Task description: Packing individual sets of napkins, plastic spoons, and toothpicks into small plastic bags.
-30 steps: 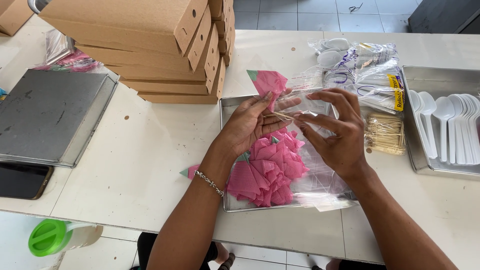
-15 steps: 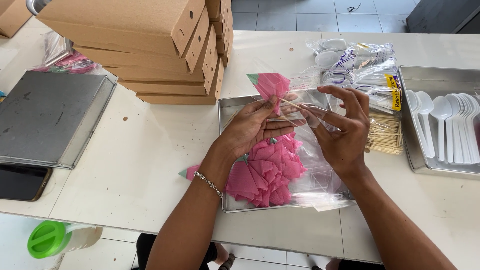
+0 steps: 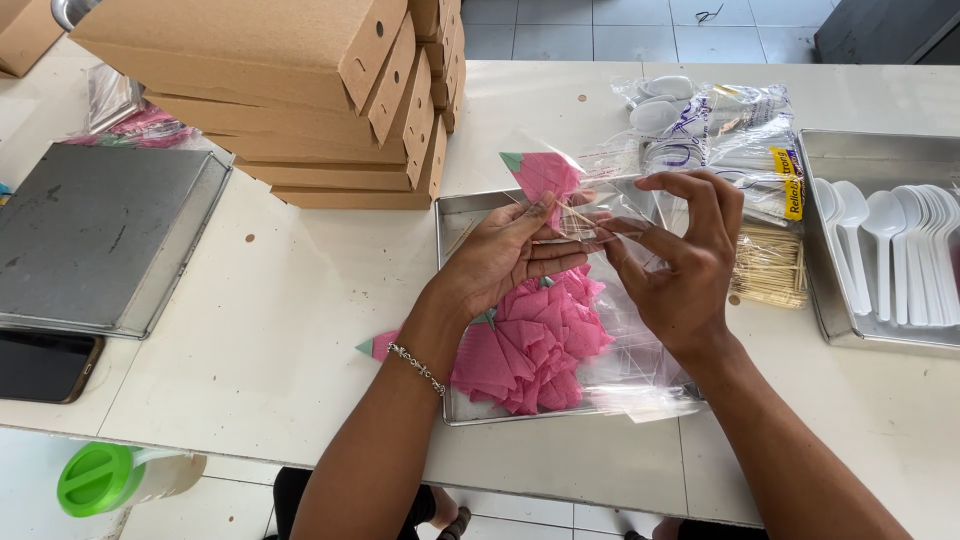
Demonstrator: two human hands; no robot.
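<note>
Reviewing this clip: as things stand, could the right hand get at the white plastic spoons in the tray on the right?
Probably yes. The white spoons lie uncovered in the open metal tray just right of the right hand, with only the pile of toothpicks low between them. But that hand is pinching the clear bag, so it would have to let go first.

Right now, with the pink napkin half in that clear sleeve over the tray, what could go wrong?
1. The left hand pinches the folded pink paper napkin and thin wooden toothpicks together at the clear plastic sleeve; a toothpick might slip out or poke through the film.
2. The right hand works above loose clear sleeves in the shallow metal tray; these could slide off its near edge.
</note>
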